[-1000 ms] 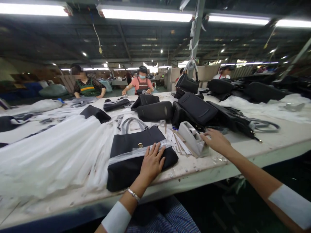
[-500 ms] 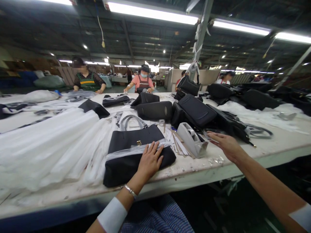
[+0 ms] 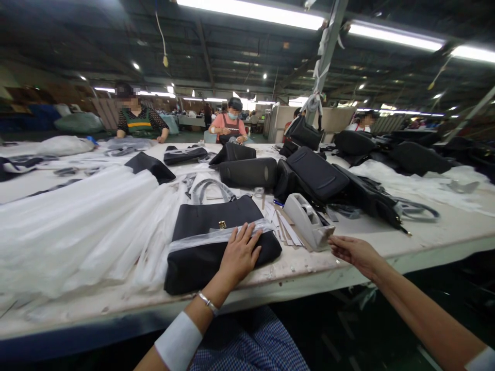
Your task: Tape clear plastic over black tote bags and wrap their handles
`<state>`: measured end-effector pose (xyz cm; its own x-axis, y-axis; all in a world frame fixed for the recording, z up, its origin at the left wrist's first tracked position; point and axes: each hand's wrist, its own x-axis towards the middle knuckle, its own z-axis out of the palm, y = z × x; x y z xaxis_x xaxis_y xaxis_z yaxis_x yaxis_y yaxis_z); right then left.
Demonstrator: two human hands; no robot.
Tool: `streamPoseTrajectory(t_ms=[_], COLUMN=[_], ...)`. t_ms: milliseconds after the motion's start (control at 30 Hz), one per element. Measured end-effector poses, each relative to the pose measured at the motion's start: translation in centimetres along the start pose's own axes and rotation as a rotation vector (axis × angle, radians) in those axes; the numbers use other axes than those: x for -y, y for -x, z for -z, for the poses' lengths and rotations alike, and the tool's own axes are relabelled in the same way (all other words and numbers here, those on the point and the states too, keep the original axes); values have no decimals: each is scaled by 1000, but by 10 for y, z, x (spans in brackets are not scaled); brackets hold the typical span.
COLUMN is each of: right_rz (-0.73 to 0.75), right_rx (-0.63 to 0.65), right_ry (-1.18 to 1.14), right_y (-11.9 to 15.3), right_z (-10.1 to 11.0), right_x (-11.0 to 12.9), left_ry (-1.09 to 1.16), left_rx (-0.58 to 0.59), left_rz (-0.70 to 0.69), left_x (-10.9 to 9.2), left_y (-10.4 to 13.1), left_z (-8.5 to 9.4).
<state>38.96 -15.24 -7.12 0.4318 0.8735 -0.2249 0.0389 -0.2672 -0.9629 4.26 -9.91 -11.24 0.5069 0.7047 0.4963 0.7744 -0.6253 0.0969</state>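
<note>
A black handbag (image 3: 193, 268) lies flat near the table's front edge, with a clear wrap strip (image 3: 201, 240) across it below a gold clasp (image 3: 221, 224). My left hand (image 3: 242, 252) rests on the bag's right part and the strip, fingers spread. Right of the bag stands a grey tape dispenser (image 3: 305, 221), beside a fan of paper cards (image 3: 284, 226). My right hand (image 3: 350, 252) is at the dispenser's front end, fingertips pinched together; what they hold, if anything, is too small to make out.
White wrapping sheets (image 3: 77, 232) spread over the left of the table. Several black bags (image 3: 317, 175) are piled behind the dispenser and to the right. Across the table, a person in a mask (image 3: 229, 126) and a person in a green apron (image 3: 139, 123) are at work.
My right hand has moved down and slightly left to the dispenser's front end, and its fingers have closed together. My left hand stays on the bag.
</note>
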Motion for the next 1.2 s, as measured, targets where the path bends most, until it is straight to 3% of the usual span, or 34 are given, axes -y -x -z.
streamPoseTrajectory(t_ms=[67,133,267,400,533,600,867,1200], right_rz=[-110,-112,187,487,742,801,770,704], right_rx=[60,112,293,518,579,591,761,669], right_ry=[-28,-5,257,498,756,874,1123,1254], right_y=[8,17,24,2,-25,-34,-52,-45], right_z=[-4,-14,-54,-99,-131,-140,-151,-160], right_x=[-5,-7,11,42,58,60,72,82], left_ry=[3,5,-1,-9,-9,-7,9,24], left_rx=[0,-3,-8,7,18,15,40,48], left_rz=[5,6,2,5,0,2,11,10], left_x=[0,0,-1,-1,0,0,0,1], left_y=[0,0,0,-1,0,0,-1,-1], left_z=[0,-1,0,0,-1,-1,-1,1])
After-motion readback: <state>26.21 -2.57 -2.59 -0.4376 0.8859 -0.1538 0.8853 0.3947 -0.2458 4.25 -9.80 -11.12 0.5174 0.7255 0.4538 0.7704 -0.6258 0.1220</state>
